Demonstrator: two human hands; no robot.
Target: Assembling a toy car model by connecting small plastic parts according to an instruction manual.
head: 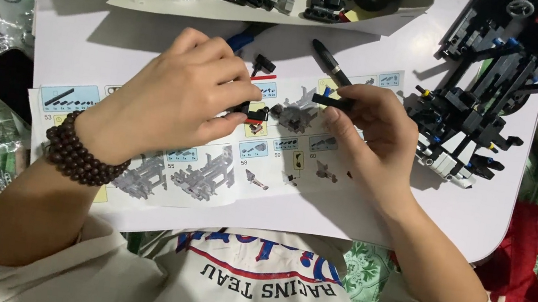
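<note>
Over the instruction sheet (211, 164) at the tabletop's (88, 41) near edge, the left hand (179, 89) pinches a small black-and-red piece (255, 112) — the right hand's (373, 134) fingers (333, 116) are clamped on a black beam (329, 100).

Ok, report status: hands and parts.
Left hand pinching small black-and-red brick piece. Right hand holding thin black bar piece. Both over paper instruction sheet.

My left hand (186, 90) pinches a small smooth plastic piece (255, 112), black and red. My right hand (370, 127) holds a matt black plastic bar (332, 102). The paper booklet (212, 157) looks smooth. My bracelet (76, 153) has shiny brown wood beads.
</note>
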